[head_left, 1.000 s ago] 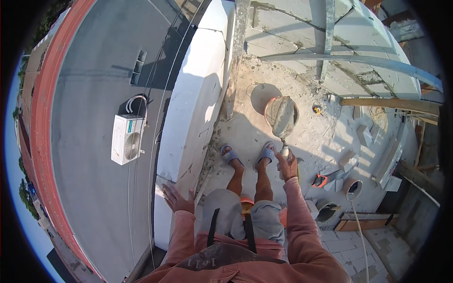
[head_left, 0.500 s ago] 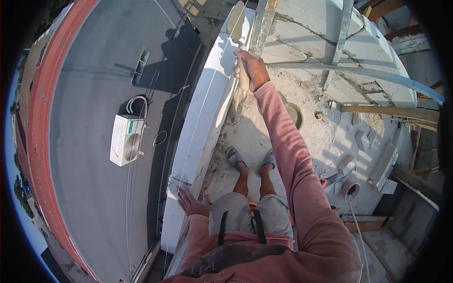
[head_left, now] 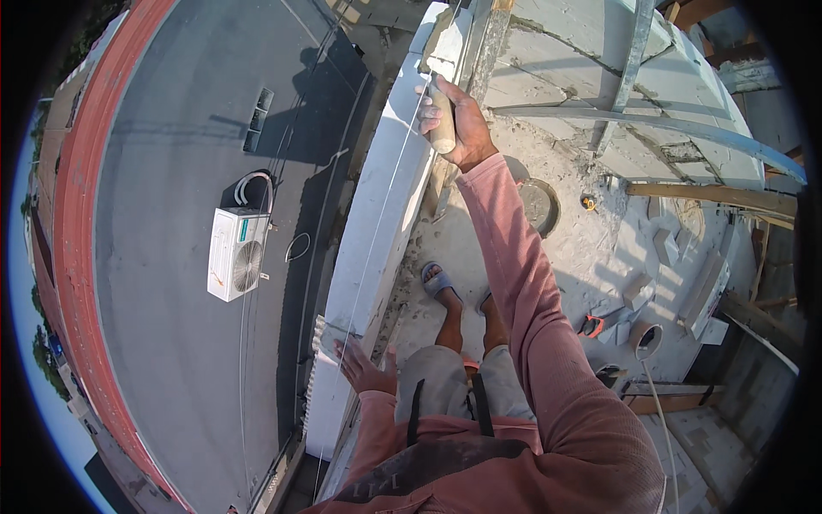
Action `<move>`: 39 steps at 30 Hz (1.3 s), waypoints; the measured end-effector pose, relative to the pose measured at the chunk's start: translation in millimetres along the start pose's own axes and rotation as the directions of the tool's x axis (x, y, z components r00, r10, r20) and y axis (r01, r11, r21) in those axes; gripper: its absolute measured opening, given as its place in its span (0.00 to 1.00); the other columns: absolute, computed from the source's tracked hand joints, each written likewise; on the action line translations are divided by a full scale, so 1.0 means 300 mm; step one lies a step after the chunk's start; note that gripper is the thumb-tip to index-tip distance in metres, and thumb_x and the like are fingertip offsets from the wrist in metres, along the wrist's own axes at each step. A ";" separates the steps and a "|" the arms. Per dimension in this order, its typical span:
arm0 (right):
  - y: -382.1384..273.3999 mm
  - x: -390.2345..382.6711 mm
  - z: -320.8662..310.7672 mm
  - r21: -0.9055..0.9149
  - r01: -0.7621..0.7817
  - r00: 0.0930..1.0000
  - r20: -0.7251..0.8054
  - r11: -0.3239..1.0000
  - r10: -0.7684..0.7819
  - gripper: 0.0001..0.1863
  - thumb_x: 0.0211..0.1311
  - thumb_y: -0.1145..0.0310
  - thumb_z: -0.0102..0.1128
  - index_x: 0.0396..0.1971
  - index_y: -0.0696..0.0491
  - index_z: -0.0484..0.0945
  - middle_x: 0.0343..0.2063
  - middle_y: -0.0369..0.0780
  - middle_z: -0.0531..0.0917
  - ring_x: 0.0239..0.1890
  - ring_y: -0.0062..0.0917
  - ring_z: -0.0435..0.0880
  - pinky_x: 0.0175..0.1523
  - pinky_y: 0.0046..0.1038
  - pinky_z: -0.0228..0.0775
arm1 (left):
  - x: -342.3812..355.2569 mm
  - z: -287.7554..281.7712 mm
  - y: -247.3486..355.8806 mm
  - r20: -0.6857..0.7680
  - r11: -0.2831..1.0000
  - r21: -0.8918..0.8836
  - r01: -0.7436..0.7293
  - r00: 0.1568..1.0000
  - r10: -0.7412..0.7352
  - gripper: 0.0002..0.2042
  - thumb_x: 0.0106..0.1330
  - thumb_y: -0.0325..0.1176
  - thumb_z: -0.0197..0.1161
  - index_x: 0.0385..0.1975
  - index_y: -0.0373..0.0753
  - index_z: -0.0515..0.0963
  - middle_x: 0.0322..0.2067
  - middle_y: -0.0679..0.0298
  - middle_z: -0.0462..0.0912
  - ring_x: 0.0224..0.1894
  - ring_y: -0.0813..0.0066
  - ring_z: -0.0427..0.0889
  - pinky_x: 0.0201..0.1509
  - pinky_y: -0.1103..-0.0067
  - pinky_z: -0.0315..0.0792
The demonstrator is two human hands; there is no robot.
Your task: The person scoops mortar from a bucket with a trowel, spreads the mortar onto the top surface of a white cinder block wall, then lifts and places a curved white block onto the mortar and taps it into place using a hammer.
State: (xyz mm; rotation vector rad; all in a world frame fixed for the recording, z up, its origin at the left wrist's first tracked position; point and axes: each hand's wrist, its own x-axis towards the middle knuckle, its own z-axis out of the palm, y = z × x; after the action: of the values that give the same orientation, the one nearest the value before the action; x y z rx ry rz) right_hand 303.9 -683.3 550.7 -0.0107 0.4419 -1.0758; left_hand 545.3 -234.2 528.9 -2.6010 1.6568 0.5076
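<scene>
While I watch from my remote post, the right hand (head_left: 467,128) has its fingers wrapped round a trowel (head_left: 443,133) over the far stretch of the white wall (head_left: 360,257), near grey mortar (head_left: 438,36). A pale string (head_left: 379,206) passes close by those knuckles, so a sideways swing could snag it. The left hand (head_left: 366,368), fingers spread and gripping nothing, is at the wall's nearer part; leaning hard there could shift a block.
</scene>
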 end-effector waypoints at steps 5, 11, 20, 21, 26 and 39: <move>0.032 -0.041 -0.036 -0.035 -0.011 0.997 0.076 0.999 0.014 0.18 0.74 0.54 0.52 0.41 0.57 0.73 0.25 0.34 0.72 0.20 0.17 0.69 0.25 0.20 0.65 | -0.008 0.008 -0.004 0.002 0.999 0.022 -0.023 1.000 0.023 0.49 0.61 0.58 0.65 0.76 0.42 0.46 0.76 0.45 0.41 0.77 0.42 0.42 0.74 0.46 0.48; 0.104 -0.076 -0.042 0.000 -0.004 0.997 0.078 1.000 0.004 0.19 0.73 0.53 0.53 0.41 0.56 0.73 0.24 0.34 0.72 0.20 0.17 0.68 0.24 0.21 0.64 | -0.013 0.011 -0.010 -0.004 0.997 0.069 -0.020 1.000 0.020 0.49 0.62 0.58 0.64 0.76 0.41 0.45 0.75 0.44 0.42 0.77 0.41 0.43 0.74 0.47 0.47; 0.223 -0.218 -0.096 -0.002 0.018 1.000 -0.002 1.000 -0.018 0.21 0.73 0.50 0.53 0.45 0.56 0.74 0.25 0.34 0.74 0.18 0.17 0.70 0.23 0.21 0.64 | 0.005 0.020 0.015 0.013 0.999 0.036 0.039 0.999 -0.039 0.50 0.63 0.58 0.63 0.76 0.39 0.43 0.75 0.43 0.41 0.77 0.41 0.40 0.75 0.48 0.44; 0.218 -0.236 -0.093 0.016 -0.026 0.999 0.037 1.000 0.025 0.21 0.73 0.50 0.53 0.46 0.56 0.74 0.25 0.34 0.75 0.17 0.17 0.70 0.22 0.21 0.64 | 0.009 0.021 0.023 0.028 0.996 0.024 0.086 0.996 -0.086 0.50 0.63 0.59 0.63 0.76 0.39 0.42 0.75 0.43 0.40 0.77 0.41 0.40 0.75 0.47 0.42; 0.216 -0.295 -0.173 -0.028 -0.097 0.995 0.028 0.995 0.097 0.22 0.76 0.53 0.48 0.52 0.58 0.72 0.27 0.36 0.74 0.17 0.14 0.68 0.19 0.17 0.63 | 0.061 0.034 0.102 -0.017 0.994 0.074 0.086 0.996 -0.085 0.53 0.62 0.62 0.62 0.76 0.39 0.40 0.75 0.43 0.39 0.78 0.43 0.38 0.75 0.46 0.36; -0.163 -0.963 -0.824 -0.751 -0.458 0.824 -0.559 0.476 -0.090 0.24 0.70 0.48 0.54 0.44 0.57 0.79 0.24 0.40 0.81 0.20 0.24 0.79 0.29 0.28 0.72 | 0.254 -0.031 0.245 0.181 0.971 0.186 0.152 0.966 -0.186 0.48 0.69 0.65 0.50 0.76 0.38 0.38 0.76 0.42 0.36 0.78 0.43 0.37 0.76 0.48 0.36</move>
State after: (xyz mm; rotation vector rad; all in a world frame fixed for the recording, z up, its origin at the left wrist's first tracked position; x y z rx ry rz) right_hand 60.5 -410.7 435.0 -0.5814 1.4678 -0.4863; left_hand 512.1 -335.1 528.1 -2.4498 1.3404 0.5666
